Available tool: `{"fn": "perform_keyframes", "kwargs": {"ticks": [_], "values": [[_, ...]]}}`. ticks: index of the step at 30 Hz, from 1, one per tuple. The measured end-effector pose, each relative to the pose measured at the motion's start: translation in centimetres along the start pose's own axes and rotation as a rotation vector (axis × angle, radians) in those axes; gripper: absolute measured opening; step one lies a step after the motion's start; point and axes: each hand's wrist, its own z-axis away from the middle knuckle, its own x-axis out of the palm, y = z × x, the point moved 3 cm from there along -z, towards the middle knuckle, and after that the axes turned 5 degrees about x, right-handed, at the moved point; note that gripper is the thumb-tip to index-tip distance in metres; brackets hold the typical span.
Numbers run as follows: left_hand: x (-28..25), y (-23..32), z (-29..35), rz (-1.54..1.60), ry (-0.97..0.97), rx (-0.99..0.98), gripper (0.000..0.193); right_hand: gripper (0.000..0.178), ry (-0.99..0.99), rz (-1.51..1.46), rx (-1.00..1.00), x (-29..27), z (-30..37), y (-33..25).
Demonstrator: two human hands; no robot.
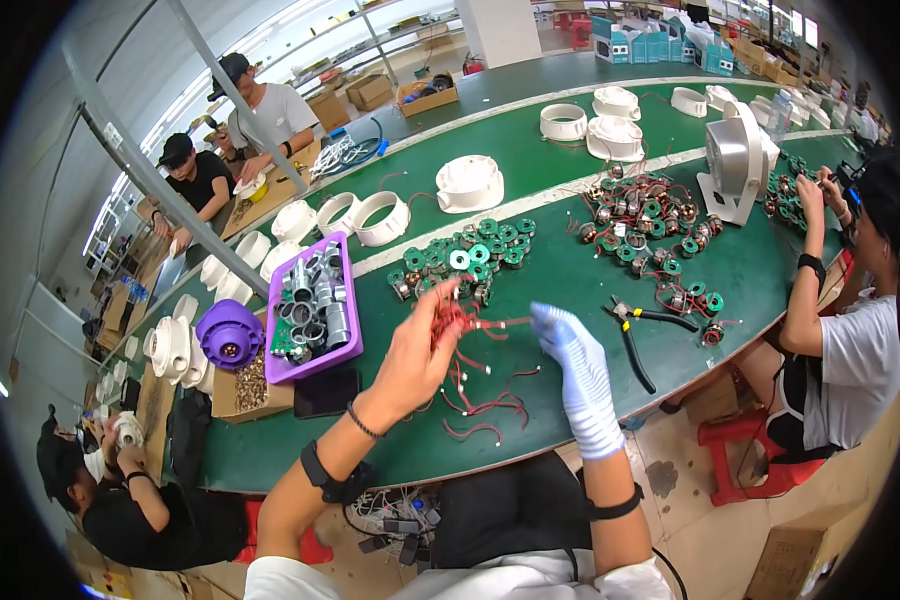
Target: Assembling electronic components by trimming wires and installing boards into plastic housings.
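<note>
A bundle of thin red wires with small white connectors [450, 322] is gripped in my bare left hand [408, 358], its fingers closed around it. My right hand [576, 375], in a white-and-blue striped glove, is beside it with fingers together. One red wire stretches from the bundle to the gloved fingertips, which appear to pinch its end. Below the hands, several loose red wires [485, 405] lie on the green tabletop [440, 455]. Just beyond my left hand sits a cluster of small motors with round green boards [478, 250]. Pliers with black-and-yellow handles [635, 340] rest right of the glove.
On the left stand a purple bin [356, 345] of metal cylinders, a carton [252, 388] of small parts and a dark phone [327, 393]. Wired motors [640, 215] pile up at right, near a silver-faced device [735, 160]. White housings [470, 184] line the back. Co-workers [855, 340] sit nearby.
</note>
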Motion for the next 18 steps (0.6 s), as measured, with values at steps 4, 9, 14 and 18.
{"fn": "perform_keyframes", "kwargs": {"ticks": [4, 9, 14, 18], "values": [[-0.1, -1.1, 2.4, -0.110, 0.035, -0.031, 0.043, 0.023, 0.085, 0.613, -0.134, 1.3, 2.7, -1.8], [-1.7, -1.3, 2.9, -0.168, 0.108, -0.114, 0.040, 0.028, 0.261, 0.916, -0.370, 0.4, 3.4, -1.2], [-2.4, -1.0, 4.9, -0.378, 0.072, 0.060, 0.043, 0.060, 0.069, 1.295, -0.346, 1.3, 5.4, -1.0], [-0.7, -1.4, 8.0, -0.437, -0.174, 0.043, 0.040, 0.051, -0.057, 1.439, -0.452, 3.1, 6.3, 0.7]]}}
